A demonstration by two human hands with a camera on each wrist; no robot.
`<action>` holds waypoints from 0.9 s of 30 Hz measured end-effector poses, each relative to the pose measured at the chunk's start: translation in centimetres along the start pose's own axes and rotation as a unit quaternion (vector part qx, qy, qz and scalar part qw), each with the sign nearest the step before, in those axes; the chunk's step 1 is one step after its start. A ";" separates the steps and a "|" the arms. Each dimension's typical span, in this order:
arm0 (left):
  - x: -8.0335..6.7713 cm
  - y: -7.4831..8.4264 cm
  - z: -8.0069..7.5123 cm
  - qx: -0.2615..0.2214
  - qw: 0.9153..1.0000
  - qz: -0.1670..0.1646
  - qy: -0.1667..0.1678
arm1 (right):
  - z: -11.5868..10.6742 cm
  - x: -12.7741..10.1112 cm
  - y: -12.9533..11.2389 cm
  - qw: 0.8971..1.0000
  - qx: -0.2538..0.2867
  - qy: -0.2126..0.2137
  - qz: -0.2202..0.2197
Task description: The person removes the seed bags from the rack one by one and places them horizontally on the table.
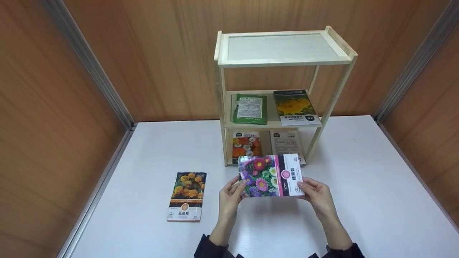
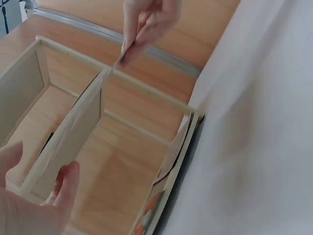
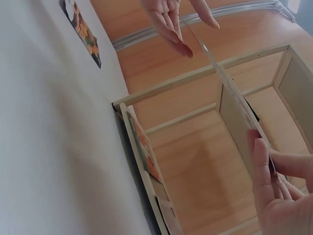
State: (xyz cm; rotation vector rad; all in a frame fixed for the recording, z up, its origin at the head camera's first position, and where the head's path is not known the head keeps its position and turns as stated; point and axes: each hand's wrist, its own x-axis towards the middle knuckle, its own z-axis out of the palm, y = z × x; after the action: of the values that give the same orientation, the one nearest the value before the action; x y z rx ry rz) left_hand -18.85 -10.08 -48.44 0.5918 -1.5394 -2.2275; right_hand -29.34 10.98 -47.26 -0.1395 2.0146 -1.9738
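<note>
A seed packet (image 1: 260, 175) with pink, purple and white flowers is held level in front of the shelf, picture side up. My right hand (image 1: 319, 200) pinches its right end, thumb on top and fingers beneath. At the left end is my left hand (image 1: 228, 199); in the right wrist view that left hand (image 3: 166, 17) has thumb and fingers spread apart around the packet's edge. The left wrist view shows the packet (image 2: 73, 120) almost edge-on. On the table to the left lies another packet (image 1: 185, 195) with orange flowers.
A pale wooden shelf (image 1: 283, 63) stands behind the hands. Its middle tier bears a green packet (image 1: 250, 109) and a yellow-flower packet (image 1: 296, 107). On the bottom tier are an orange-and-white-flower packet (image 1: 246, 143) and a printed one (image 1: 285, 141). Wooden panels surround the white table (image 1: 143, 154).
</note>
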 end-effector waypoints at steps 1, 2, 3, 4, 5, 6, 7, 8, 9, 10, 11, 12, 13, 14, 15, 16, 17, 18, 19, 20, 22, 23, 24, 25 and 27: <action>-0.2 -0.3 0.4 -0.020 1.000 -0.001 0.007 | 0.2 0.0 0.0 1.000 0.006 0.008 0.001; -0.3 -0.6 0.7 -0.040 0.999 -0.003 0.016 | 0.4 -0.1 0.0 1.000 0.011 0.014 0.002; -0.4 -0.8 1.1 -0.057 0.998 0.000 0.021 | 0.5 -0.1 0.0 1.000 0.017 0.020 0.004; -0.5 -1.1 1.4 -0.075 0.997 0.001 0.027 | 0.7 -0.2 0.1 0.999 0.022 0.026 0.005; -0.6 -1.3 1.7 -0.091 0.995 0.004 0.032 | 0.9 -0.3 0.1 0.999 0.027 0.031 0.006; -0.7 -1.5 2.1 -0.104 0.994 0.008 0.037 | 1.1 -0.3 0.1 0.999 0.032 0.035 0.007; -0.8 -1.7 2.4 -0.115 0.992 0.012 0.043 | 1.3 -0.4 0.1 0.999 0.036 0.038 0.009; -0.9 -1.8 2.6 -0.125 0.991 0.017 0.046 | 1.5 -0.5 0.2 0.998 0.041 0.040 0.012; -1.0 -2.0 2.9 -0.133 0.990 0.022 0.049 | 1.7 -0.5 0.2 0.998 0.045 0.042 0.013; -1.0 -2.1 3.1 -0.140 0.988 0.027 0.052 | 1.9 -0.6 0.3 0.998 0.048 0.041 0.013; -1.1 -2.1 3.3 -0.143 0.988 0.032 0.055 | 2.0 -0.6 0.3 0.998 0.051 0.040 0.014; -1.2 -2.2 3.4 -0.143 0.987 0.036 0.059 | 2.2 -0.7 0.4 0.998 0.052 0.039 0.015; -1.2 -2.3 3.6 -0.142 0.987 0.039 0.064 | 2.3 -0.7 0.5 0.998 0.051 0.038 0.016; -1.3 -2.3 3.6 -0.141 0.987 0.042 0.068 | 2.4 -0.8 0.6 0.998 0.051 0.037 0.017; -1.3 -2.3 3.7 -0.137 0.987 0.044 0.074 | 2.5 -0.8 0.7 0.998 0.050 0.036 0.017; -1.3 -2.3 3.6 -0.132 0.987 0.044 0.080 | 2.5 -0.9 0.7 0.998 0.049 0.034 0.017; -1.3 -2.4 3.6 -0.128 0.987 0.045 0.084 | 2.6 -0.9 0.8 0.998 0.047 0.034 0.018; -1.3 -2.4 3.5 -0.123 0.987 0.046 0.088 | 2.6 -1.0 0.8 0.998 0.045 0.032 0.019; -1.3 -2.3 3.4 -0.117 0.988 0.047 0.088 | 2.6 -1.0 0.9 0.998 0.044 0.028 0.020; -1.2 -2.2 3.2 -0.112 0.989 0.047 0.088 | 2.6 -1.0 0.9 0.999 0.042 0.024 0.020; -1.0 -1.8 2.9 -0.098 0.991 0.044 0.084 | 2.5 -1.1 0.8 0.999 0.038 0.006 0.018; -0.9 -1.6 2.7 -0.091 0.992 0.042 0.080 | 2.4 -1.1 0.7 0.999 0.035 -0.005 0.017; -0.8 -1.3 2.5 -0.082 0.993 0.039 0.075 | 2.3 -1.0 0.6 0.999 0.033 -0.019 0.016; -0.6 -1.0 2.3 -0.076 0.994 0.034 0.068 | 2.1 -1.0 0.5 0.999 0.030 -0.035 0.016; -0.4 -0.6 1.8 -0.061 0.997 0.023 0.052 | 1.6 -0.8 0.3 0.997 0.023 -0.069 0.014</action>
State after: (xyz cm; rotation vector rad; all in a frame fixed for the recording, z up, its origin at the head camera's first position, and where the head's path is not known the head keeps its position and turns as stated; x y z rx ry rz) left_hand -19.51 -8.32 -48.38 0.6183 -1.3421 -2.2006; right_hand -28.05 9.66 -47.41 -0.2307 1.8743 -1.9352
